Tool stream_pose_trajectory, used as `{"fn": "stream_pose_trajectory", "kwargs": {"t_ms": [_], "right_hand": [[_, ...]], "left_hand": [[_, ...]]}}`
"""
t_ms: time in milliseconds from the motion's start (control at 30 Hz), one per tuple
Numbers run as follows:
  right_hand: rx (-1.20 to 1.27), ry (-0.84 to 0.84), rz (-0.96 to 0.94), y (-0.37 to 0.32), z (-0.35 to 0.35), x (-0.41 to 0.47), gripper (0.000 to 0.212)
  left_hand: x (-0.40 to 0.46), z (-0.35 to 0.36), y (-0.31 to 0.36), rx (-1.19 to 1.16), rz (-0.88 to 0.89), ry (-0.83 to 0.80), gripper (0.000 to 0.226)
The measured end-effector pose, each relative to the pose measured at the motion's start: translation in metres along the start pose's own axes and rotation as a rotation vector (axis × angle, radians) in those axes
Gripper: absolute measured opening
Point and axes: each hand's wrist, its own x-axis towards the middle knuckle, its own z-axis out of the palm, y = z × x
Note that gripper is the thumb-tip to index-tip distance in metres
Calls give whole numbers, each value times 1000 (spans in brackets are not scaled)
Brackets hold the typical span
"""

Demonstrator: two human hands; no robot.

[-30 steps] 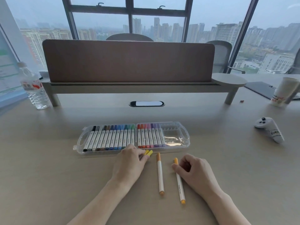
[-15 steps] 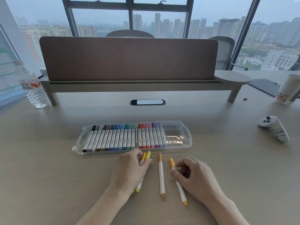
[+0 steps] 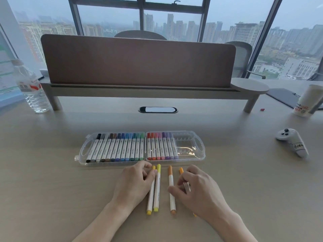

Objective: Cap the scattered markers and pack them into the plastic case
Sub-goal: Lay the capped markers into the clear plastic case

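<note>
The clear plastic case (image 3: 200, 147) lies open on the desk. Its left half is full of capped markers, and its right half holds several more (image 3: 161, 147) with free slots at its right end. Just in front of it two yellow markers (image 3: 157, 188) lie side by side. My left hand (image 3: 133, 185) is curled beside them, with thumb and fingertips pinching the left one near its cap. A capped orange marker (image 3: 171, 182) lies between my hands. My right hand (image 3: 198, 192) is curled over a light-orange marker (image 3: 181, 170), hiding most of it, and its thumb touches the orange marker.
A water bottle (image 3: 32, 89) stands at the far left. A desk shelf with a brown divider panel (image 3: 138, 62) runs across the back. A white controller (image 3: 291, 144) and a paper cup (image 3: 305, 101) sit at the right. A cable slot (image 3: 157, 110) is behind the case.
The two yellow markers have come out from under my left hand and now lie side by side. My right hand has closed further over the light-orange marker.
</note>
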Motion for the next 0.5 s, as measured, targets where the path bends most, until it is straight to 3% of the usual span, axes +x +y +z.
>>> {"fn": "stream_pose_trajectory", "kwargs": {"t_ms": [333, 500], "right_hand": [[-206, -153, 90, -13, -9, 14, 33], [-98, -111, 145, -9, -4, 20, 31]], "left_hand": [[6, -1, -3, -89, -57, 19, 15], [18, -4, 2, -100, -39, 7, 12]]}}
